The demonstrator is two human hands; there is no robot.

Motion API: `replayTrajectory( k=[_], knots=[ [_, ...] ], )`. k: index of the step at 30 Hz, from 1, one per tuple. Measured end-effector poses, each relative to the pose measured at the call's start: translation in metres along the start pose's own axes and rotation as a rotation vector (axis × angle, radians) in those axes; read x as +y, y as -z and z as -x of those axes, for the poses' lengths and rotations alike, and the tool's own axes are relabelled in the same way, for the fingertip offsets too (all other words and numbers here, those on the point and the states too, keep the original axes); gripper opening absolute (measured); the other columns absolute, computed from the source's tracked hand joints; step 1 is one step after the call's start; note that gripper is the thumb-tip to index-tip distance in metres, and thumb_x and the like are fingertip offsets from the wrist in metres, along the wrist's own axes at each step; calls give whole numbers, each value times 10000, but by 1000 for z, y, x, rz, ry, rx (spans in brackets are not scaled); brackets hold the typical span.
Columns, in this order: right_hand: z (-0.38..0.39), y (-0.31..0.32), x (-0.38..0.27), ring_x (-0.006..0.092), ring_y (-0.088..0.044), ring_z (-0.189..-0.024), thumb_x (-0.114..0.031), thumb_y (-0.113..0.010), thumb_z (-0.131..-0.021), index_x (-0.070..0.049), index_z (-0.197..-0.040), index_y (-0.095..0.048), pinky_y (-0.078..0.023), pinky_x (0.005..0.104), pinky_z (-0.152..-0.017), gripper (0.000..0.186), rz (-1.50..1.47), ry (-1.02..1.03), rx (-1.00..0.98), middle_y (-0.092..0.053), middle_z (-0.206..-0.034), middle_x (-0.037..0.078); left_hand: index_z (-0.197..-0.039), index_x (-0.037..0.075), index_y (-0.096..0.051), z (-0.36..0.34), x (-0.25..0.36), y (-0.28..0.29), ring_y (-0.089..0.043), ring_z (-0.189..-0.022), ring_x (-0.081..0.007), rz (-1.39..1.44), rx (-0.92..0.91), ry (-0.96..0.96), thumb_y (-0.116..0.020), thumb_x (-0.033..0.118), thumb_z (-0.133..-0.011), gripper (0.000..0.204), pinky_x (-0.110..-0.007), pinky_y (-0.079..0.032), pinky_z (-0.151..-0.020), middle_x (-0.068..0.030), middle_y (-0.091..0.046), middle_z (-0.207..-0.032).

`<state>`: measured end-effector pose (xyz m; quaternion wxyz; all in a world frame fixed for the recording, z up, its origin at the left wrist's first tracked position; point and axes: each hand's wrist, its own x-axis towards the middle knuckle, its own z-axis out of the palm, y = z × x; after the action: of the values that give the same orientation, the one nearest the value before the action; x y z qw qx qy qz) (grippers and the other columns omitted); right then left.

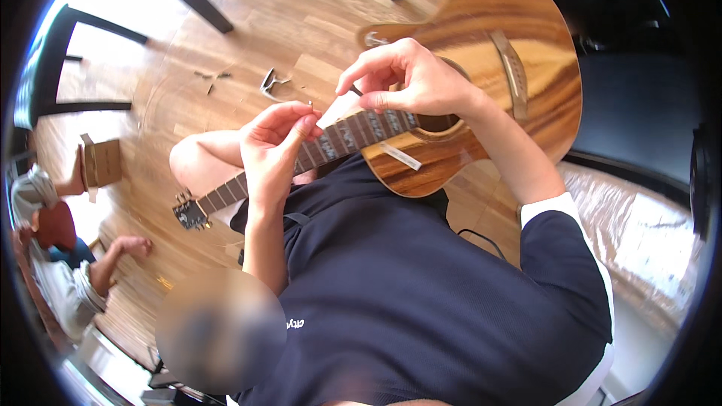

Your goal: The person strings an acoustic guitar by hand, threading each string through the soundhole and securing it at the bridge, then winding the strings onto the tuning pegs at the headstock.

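From my end, dropping is the risk I'd watch. The left hand (271, 139), in the centre of the frame, has thumb and forefinger pinched on a small piece (310, 104) too tiny for me to identify. The right hand (421, 79), just above and to the right, looks pinched by its fingertips around a dark sliver (355, 91); I can't make out what that is either. Such light grips could slip if I hurried, and either bit could be lost on the floor (323, 0), among the dark scraps (211, 80) at upper left, or end up in the sound hole (441, 129) near the right wrist. With neither hand seeming to grip the guitar (479, 49), I judge that a shift of the leg (199, 154) could let it slide or twist.

The guitar lies slantwise beneath both hands: body at upper right, neck (344, 140) running down through the centre, headstock (190, 213) at lower left. The right forearm crosses the body; the left fingertips appear over the neck, though I can't tell whether they touch it.
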<state>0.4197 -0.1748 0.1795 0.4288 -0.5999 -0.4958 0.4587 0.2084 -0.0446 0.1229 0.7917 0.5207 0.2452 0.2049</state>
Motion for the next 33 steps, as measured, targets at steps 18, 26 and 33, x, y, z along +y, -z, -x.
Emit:
replayTrajectory(
  k=[18, 26, 33],
  knots=[
    [187, 64, 77, 119, -668, -721, -43, -675, -916, 7, -989, -696, -546, 241, -660, 91, -136, 220, 1202, -695, -810, 53, -1028, -51, -680, -89, -14, -212, -708, -754, -145, -686, -508, -324, -641, -29, -869, 165, -252, -551, -687, -112, -737, -856],
    [178, 98, 94, 128, -700, -753, -17, -670, -907, 8, -995, -698, -574, 247, -688, 96, -39, 185, 1279, -712, -851, 65, -994, -63, -683, -105, -70, -258, -723, -779, -156, -531, -430, -302, -663, -23, -879, 123, -254, -579, -677, -109, -734, -861],
    [172, 92, 101, 133, -716, -777, -8, -687, -887, 9, -993, -703, -580, 246, -713, 109, -22, 180, 1325, -727, -856, 67, -949, -48, -696, -106, -77, -265, -726, -773, -148, -490, -319, -447, -699, -4, -857, 102, -240, -569, -661, -94, -735, -842]
  ],
)
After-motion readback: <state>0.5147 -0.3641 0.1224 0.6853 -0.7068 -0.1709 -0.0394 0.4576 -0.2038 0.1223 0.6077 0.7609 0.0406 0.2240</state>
